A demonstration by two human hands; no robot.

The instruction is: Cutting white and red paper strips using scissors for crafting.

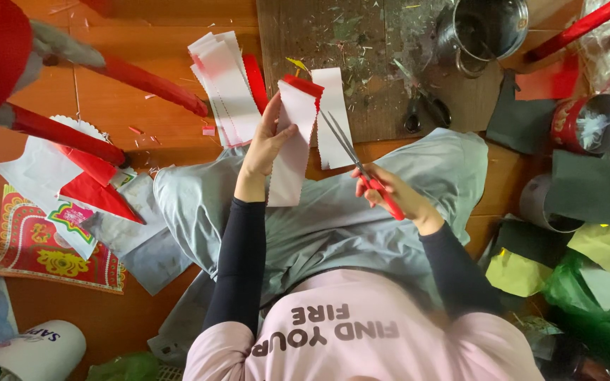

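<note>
Scissors [361,168] beside fingers-held paper strip [292,144]

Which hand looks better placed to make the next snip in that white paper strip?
The right hand, probably: it grips the red-handled scissors, blades open and pointing at the strip. The left hand is busy holding that strip up by its edge.

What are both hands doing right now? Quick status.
Left hand: closed on a folded white paper strip with a red top edge.
Right hand: closed on red-handled scissors, blades at the strip.
</note>
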